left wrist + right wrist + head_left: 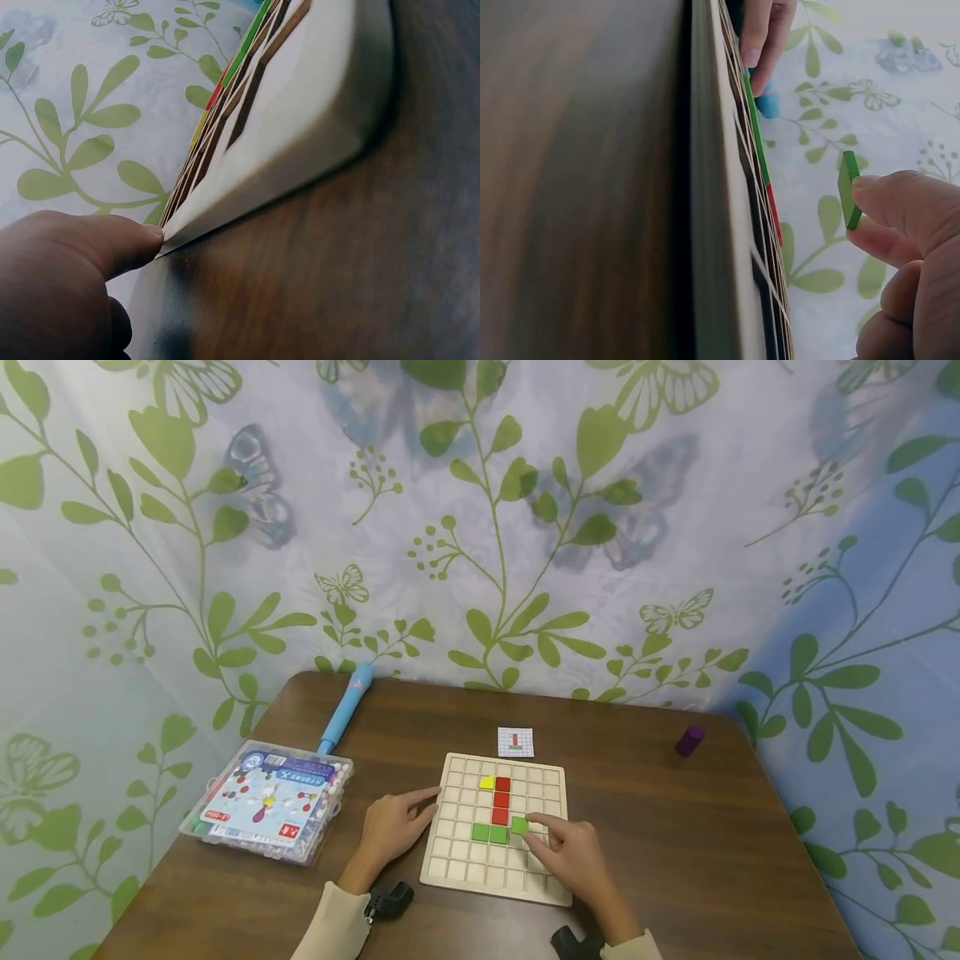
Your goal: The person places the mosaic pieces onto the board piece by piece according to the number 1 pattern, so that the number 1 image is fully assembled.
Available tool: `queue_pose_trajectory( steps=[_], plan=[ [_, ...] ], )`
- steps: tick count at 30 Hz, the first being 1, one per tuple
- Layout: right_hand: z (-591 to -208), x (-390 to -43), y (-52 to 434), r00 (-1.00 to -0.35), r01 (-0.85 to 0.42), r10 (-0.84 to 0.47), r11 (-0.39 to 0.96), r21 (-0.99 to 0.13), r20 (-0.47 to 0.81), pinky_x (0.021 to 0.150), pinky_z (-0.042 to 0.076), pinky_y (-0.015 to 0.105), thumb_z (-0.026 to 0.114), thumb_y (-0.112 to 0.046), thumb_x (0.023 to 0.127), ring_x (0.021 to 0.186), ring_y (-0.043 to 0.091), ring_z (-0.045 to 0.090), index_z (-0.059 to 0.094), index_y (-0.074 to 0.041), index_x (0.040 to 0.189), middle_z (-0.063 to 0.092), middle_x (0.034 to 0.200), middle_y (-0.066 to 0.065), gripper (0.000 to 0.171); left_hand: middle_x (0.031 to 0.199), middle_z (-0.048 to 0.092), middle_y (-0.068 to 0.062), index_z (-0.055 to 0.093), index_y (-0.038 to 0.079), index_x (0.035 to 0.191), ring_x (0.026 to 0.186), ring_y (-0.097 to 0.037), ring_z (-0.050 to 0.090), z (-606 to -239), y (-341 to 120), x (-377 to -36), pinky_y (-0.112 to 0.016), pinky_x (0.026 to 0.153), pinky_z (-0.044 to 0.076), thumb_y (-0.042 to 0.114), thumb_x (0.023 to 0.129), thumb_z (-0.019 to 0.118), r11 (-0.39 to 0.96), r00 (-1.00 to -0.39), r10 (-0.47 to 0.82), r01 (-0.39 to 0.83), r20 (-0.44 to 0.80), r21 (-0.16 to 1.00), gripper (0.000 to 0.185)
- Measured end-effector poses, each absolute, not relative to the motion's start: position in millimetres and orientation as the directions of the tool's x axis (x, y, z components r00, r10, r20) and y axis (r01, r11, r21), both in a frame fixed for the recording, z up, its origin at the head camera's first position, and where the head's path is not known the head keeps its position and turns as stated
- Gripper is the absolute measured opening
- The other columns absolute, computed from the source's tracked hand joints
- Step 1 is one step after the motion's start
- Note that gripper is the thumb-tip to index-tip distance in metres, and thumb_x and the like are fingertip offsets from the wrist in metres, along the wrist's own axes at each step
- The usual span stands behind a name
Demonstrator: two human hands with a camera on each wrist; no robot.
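A wooden grid board (457, 883) lies on the table. On it, a column of red tiles (501, 799) has a yellow tile with a slanted corner (487, 782) beside its top, and two green tiles (489, 833) sit side by side below. My right hand (576, 858) pinches another green square tile (519, 826) between thumb and index finger. The right wrist view shows this tile (847, 190) held apart from the board's surface. With finger and thumb stretched out, my left hand (396, 827) touches the board's left edge; the left wrist view shows a fingertip against that edge.
Behind the board lies a small pattern card (515, 742). A clear plastic box (270, 802) with a printed label stands at the left, near a blue microphone-shaped object (348, 706). A purple cylinder (690, 741) is at the back right. Patterned fabric (450, 568) hangs behind the table.
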State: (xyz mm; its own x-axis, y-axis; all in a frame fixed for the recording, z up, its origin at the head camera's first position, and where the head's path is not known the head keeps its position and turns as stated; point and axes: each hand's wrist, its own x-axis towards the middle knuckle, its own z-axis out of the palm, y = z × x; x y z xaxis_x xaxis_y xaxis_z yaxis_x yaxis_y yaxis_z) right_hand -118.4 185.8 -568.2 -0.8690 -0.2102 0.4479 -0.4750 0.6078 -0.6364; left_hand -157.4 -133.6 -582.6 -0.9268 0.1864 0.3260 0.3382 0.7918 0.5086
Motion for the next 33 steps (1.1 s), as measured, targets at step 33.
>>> queue_pose_trajectory(
  steps=[33],
  plan=[
    [-581.7,-120.4,183.1,-0.919,-0.388,-0.238,0.684,-0.618,0.313,0.044,0.023,0.019,0.083,-0.024,0.087,0.048,-0.007,0.022,0.081,-0.017,0.105,0.030,0.052,-0.025,0.020,0.045,0.024,0.021,0.076,0.030,0.125,0.042,-0.001,0.016,-581.7,-134.0,-160.2,-0.025,0.045,0.017,0.033,0.095,0.074,0.801,-0.939,0.183,0.313,0.290,0.510,0.031]
  ],
)
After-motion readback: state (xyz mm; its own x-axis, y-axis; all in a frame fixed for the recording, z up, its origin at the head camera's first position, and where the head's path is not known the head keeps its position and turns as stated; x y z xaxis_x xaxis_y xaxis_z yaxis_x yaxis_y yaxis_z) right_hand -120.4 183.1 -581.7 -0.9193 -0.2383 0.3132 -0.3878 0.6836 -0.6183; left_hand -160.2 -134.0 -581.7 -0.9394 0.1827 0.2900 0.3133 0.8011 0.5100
